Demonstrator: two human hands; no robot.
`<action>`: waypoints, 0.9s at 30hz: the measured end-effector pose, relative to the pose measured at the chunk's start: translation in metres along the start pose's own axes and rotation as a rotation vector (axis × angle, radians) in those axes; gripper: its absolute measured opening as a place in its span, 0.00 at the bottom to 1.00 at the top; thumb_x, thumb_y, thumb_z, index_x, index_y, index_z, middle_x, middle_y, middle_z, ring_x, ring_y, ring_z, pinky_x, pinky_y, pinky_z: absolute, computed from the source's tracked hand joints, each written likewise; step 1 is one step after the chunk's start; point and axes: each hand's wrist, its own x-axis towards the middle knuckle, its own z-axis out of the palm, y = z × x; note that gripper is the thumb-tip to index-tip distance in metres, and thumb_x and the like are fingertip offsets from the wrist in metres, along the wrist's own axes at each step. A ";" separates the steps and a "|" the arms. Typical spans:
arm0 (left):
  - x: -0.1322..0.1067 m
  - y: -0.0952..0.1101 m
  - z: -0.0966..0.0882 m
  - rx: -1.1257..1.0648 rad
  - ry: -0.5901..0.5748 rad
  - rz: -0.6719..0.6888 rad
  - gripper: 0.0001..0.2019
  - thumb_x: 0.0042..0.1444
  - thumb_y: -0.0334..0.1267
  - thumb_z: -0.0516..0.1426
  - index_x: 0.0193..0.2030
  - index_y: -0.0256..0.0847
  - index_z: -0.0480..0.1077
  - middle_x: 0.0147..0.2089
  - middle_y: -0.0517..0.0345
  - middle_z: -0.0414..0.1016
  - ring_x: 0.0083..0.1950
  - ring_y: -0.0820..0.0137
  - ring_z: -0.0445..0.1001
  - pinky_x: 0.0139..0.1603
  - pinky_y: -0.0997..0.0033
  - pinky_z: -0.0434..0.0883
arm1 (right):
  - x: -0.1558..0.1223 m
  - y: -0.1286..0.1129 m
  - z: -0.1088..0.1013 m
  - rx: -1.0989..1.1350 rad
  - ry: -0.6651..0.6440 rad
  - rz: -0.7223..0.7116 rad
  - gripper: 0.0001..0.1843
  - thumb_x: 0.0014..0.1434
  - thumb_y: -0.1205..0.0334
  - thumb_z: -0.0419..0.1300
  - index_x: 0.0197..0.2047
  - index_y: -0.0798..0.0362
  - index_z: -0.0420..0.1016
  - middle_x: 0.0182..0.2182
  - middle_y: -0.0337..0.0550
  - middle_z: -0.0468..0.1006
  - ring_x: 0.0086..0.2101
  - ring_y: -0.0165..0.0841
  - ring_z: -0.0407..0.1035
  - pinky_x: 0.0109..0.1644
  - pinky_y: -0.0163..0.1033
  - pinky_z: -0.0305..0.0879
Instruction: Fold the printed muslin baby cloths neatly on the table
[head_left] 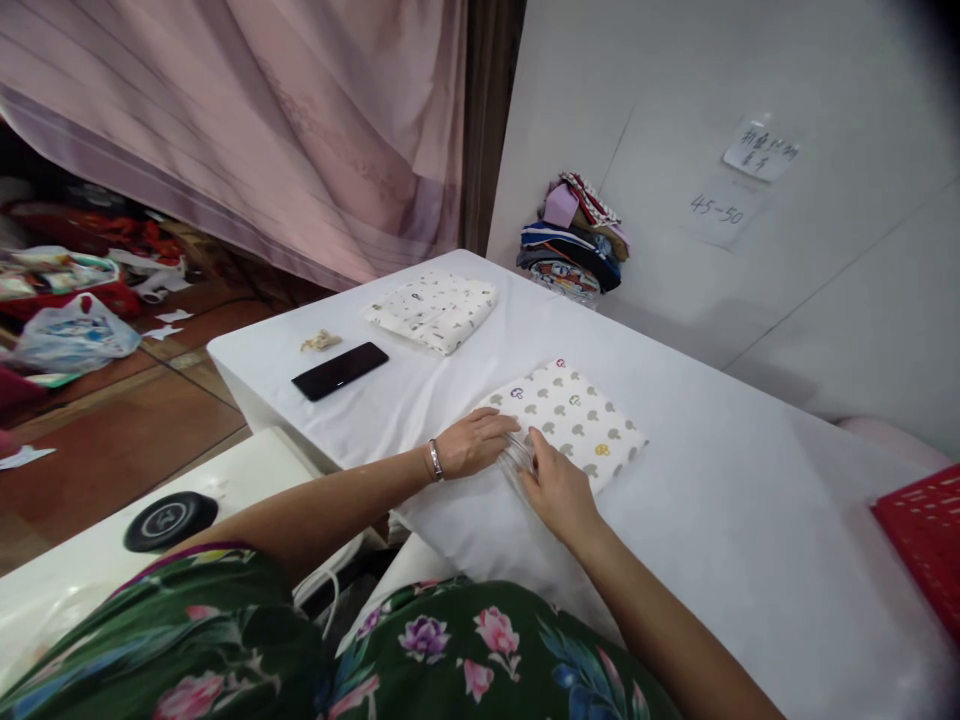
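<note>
A folded white cloth with a mushroom print [574, 415] lies on the white table [720, 520], partly inside a clear plastic bag [519, 458]. My left hand [474, 441], with a bracelet at the wrist, rests on the near left corner of the cloth, its fingers pinching the bag's edge. My right hand [556, 487] grips the crinkled plastic at the near edge, right beside the left hand. Both hands are closed on the bag's opening.
A second folded printed cloth [433, 310] lies at the table's far end, with a black phone [340, 371] and a small beige scrap [320, 341] nearby. Stacked folded garments [574, 240] stand against the wall. A red basket [926, 530] sits at the right edge.
</note>
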 end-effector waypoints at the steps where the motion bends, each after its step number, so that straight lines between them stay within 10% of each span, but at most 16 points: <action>1: 0.001 0.000 -0.001 -0.001 -0.008 -0.005 0.08 0.58 0.30 0.48 0.36 0.38 0.68 0.52 0.50 0.70 0.54 0.67 0.67 0.58 0.58 0.63 | 0.005 -0.001 0.001 0.012 -0.008 0.029 0.26 0.59 0.59 0.50 0.60 0.54 0.53 0.42 0.46 0.72 0.39 0.36 0.66 0.36 0.36 0.57; 7: 0.000 0.000 -0.003 -0.020 -0.021 -0.022 0.08 0.58 0.30 0.48 0.35 0.37 0.68 0.52 0.49 0.69 0.55 0.66 0.66 0.58 0.58 0.63 | 0.021 0.005 -0.004 0.012 0.059 -0.059 0.08 0.61 0.64 0.48 0.38 0.52 0.68 0.36 0.40 0.72 0.37 0.31 0.66 0.37 0.33 0.56; 15: 0.001 0.000 -0.001 -0.080 0.006 -0.029 0.07 0.56 0.29 0.48 0.34 0.37 0.66 0.53 0.47 0.68 0.56 0.65 0.64 0.58 0.57 0.63 | 0.016 0.005 0.008 -0.324 0.016 -0.144 0.09 0.60 0.69 0.49 0.39 0.52 0.69 0.36 0.45 0.70 0.35 0.34 0.64 0.31 0.34 0.56; 27: -0.004 -0.005 0.007 -0.124 0.078 -0.092 0.06 0.58 0.31 0.48 0.40 0.39 0.64 0.43 0.51 0.75 0.47 0.70 0.72 0.59 0.56 0.61 | -0.002 -0.002 0.001 -0.217 0.023 -0.140 0.20 0.60 0.58 0.53 0.54 0.57 0.63 0.42 0.48 0.68 0.40 0.37 0.63 0.38 0.37 0.60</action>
